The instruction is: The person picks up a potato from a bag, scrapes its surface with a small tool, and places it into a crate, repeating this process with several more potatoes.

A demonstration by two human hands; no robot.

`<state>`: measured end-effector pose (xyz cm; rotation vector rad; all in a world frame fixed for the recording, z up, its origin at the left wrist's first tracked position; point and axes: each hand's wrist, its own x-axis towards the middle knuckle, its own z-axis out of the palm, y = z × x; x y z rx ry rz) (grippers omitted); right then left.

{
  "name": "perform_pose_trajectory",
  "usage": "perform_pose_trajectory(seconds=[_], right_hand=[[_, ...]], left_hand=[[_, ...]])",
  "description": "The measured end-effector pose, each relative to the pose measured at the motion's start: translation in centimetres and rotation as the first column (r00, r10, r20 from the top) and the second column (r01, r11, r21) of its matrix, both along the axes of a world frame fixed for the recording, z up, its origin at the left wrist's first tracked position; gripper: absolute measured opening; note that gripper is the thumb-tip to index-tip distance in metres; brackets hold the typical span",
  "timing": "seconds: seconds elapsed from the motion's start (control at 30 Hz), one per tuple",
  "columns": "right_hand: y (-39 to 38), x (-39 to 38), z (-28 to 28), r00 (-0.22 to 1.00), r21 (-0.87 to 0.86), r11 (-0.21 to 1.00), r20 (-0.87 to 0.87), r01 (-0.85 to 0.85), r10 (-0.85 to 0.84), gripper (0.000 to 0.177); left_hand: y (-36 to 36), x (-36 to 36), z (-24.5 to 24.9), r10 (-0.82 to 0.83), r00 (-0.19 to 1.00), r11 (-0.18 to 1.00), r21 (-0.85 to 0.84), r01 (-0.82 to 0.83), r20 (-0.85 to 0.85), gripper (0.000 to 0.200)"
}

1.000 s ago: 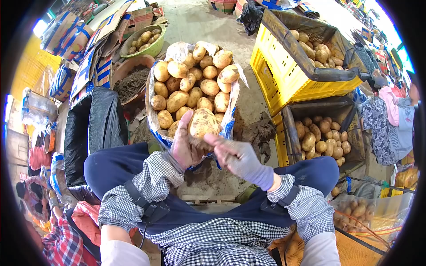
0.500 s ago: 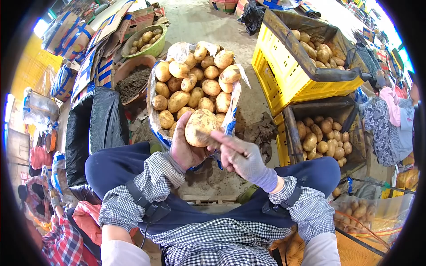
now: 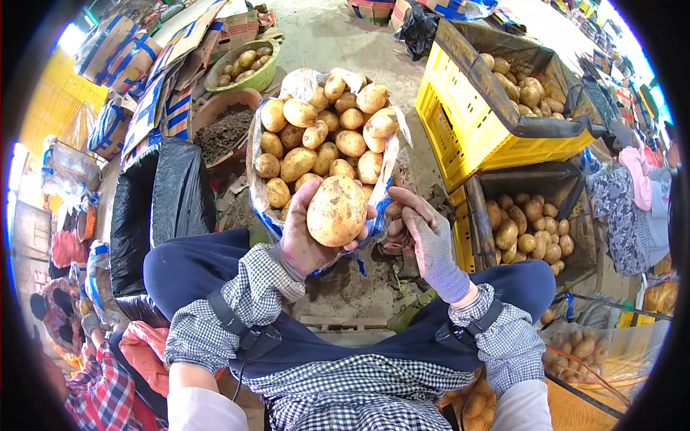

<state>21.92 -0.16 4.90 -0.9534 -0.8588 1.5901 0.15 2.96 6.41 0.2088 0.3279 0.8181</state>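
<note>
A large potato [image 3: 336,211] with brown specks rests in my left hand [image 3: 300,241], whose fingers wrap around it from below and both sides. My right hand [image 3: 424,233], in a grey glove with bare fingertips, is just right of the potato and apart from it. Its fingers are curled together; what they hold, if anything, is too hidden to name. Behind both hands stands a lined box [image 3: 254,188] heaped with potatoes [image 3: 298,164].
Yellow crates [image 3: 460,136] of potatoes stand on the right. At left are a black-lined container [image 3: 176,190], a bowl of soil [image 3: 248,100] and a green bowl [image 3: 264,74] of potatoes. Another person [image 3: 100,381] in a checked shirt sits at the lower left.
My right hand has moved off the potato to the right and turned. The potato in my left hand now shows its whole front. The view has shifted slightly.
</note>
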Motion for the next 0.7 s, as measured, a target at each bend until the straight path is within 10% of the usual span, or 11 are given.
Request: perform_pose_trajectory(seconds=[0.23, 0.37, 0.47, 0.57, 0.7], right_hand=[[0.1, -0.5, 0.4, 0.994, -0.059, 0.998, 0.103, 0.025, -0.019, 0.037], [1.0, -1.4, -1.8, 0.998, 0.000, 1.000, 0.065, -0.013, 0.013, 0.035], [0.7, -2.0, -1.6, 0.973, -0.002, 0.999, 0.227, -0.050, 0.049, 0.038], [2.0, -0.8, -5.0, 0.957, 0.096, 0.990, 0.280, -0.106, 0.076, 0.038], [1.6, -1.3, -4.8, 0.951, 0.111, 0.992, 0.308, -0.066, 0.029, 0.039]], left_hand=[[-0.9, -1.9, 2.3, 0.183, 0.983, 0.981, -0.076, -0.181, 0.024, 0.066], [-5.2, -10.1, 10.0, 0.320, 0.943, 0.928, 0.172, -0.331, 0.093, 0.065], [-11.7, -19.9, 15.2, 0.635, 0.772, 0.665, 0.482, -0.570, 0.037, 0.067], [-21.3, -30.1, 17.8, 0.901, 0.423, 0.384, 0.633, -0.672, -0.098, 0.060], [-33.5, -37.7, 14.7, 0.845, -0.407, 0.143, 0.880, -0.454, -0.347, 0.049]])
